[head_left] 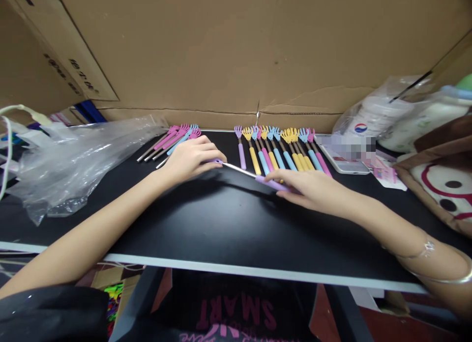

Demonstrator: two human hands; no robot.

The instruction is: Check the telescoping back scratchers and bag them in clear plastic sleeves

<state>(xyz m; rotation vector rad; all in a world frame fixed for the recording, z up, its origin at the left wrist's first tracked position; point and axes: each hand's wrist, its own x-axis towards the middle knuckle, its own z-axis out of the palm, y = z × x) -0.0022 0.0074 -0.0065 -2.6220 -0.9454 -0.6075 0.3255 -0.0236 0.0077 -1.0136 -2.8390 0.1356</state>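
2 o'clock bag (349, 117): cup (381, 115); 7 o'clock box (129, 294): bright bits (114, 295); scratcher (241, 170) purple, silver-shafted, left grip (195, 157), right grip (308, 189) clasping it

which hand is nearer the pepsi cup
Right. The right hand grips one end of the purple scratcher, left of the Pepsi cup; the left hand holds its other end, farther left from the cup.
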